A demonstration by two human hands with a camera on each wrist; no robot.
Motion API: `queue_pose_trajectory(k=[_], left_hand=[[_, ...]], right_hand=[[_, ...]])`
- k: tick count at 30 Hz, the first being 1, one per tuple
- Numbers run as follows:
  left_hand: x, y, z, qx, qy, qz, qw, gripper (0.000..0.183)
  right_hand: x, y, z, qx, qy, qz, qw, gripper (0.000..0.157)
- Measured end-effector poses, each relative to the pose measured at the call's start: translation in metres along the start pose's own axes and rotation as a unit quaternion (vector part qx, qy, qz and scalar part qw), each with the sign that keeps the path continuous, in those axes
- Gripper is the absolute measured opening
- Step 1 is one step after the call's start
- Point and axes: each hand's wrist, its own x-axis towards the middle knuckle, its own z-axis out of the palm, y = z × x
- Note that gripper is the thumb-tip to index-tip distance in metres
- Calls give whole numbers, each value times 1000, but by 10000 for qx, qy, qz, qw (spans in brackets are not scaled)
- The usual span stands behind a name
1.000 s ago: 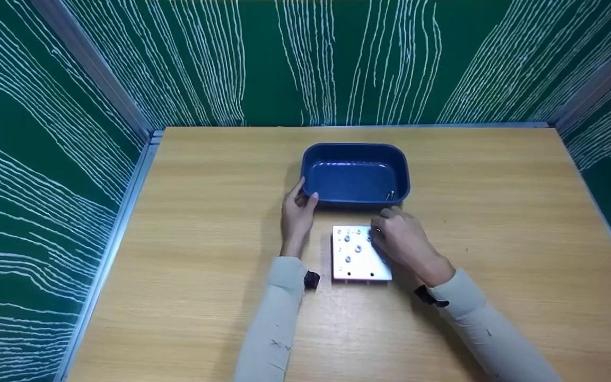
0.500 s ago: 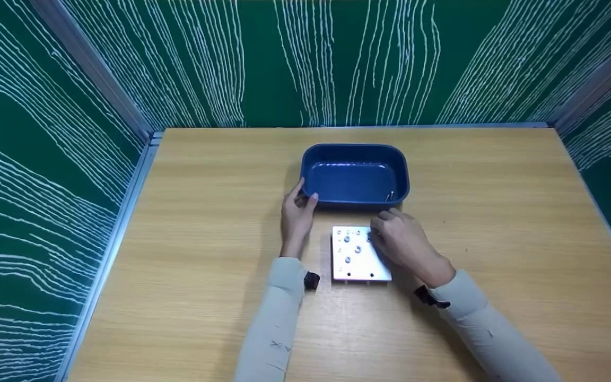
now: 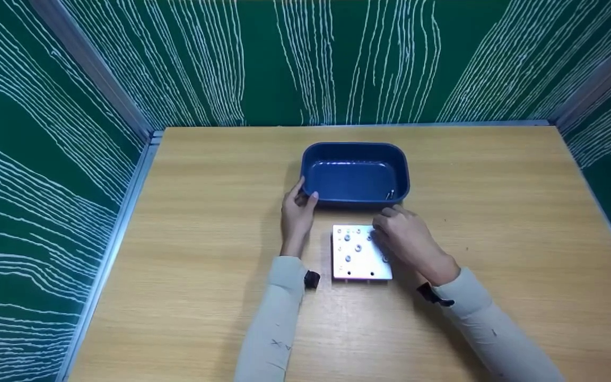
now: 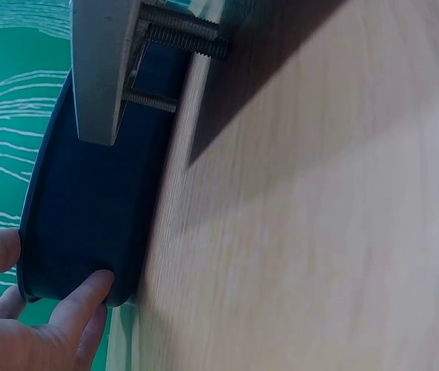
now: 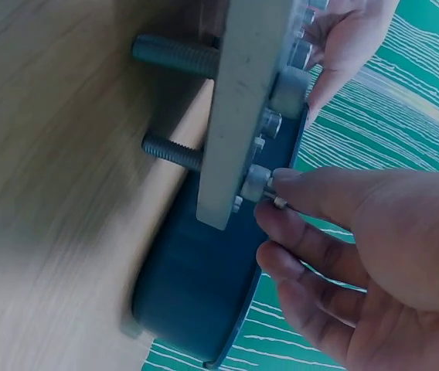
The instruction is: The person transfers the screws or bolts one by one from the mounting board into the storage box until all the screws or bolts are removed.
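Note:
A square silvery metal plate [image 3: 366, 268] is raised off the table on bolts, whose threaded shanks [image 5: 175, 58] show below it in both wrist views. Several bolt heads [image 3: 358, 248] stand on its top face, and two dark holes lie along its near edge. My right hand [image 3: 405, 233] is over the plate's far right corner, thumb and forefinger pinching a small screw [image 5: 278, 202] right beside a bolt head [image 5: 256, 182]. The blue plastic bin [image 3: 348, 181] is just beyond the plate. My left hand [image 3: 297, 218] grips its near left corner between thumb and fingers.
Two or so small metal screws [image 3: 390, 194] lie in the bin's near right corner. The wooden table [image 3: 199, 254] ends at green walls [image 3: 263, 63] with white wavy lines at the back and sides.
My right hand has shifted slightly to the right, and a bolt head near the plate's right edge has come into sight. The left hand and bin keep their places.

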Motion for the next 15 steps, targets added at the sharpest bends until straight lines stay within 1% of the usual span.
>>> queue_pose_trajectory(k=[5, 10, 15], left_hand=[[1, 0, 0, -40, -28, 155, 9999, 56], [1, 0, 1, -44, -15, 123, 9999, 56], [0, -1, 1, -13, -3, 27, 10000, 55]], right_hand=[[0, 2, -3, 22, 257, -251, 9994, 10], [1, 2, -8, 8, 409, -387, 9984, 12], [1, 0, -13, -84, 404, -416, 9983, 14]])
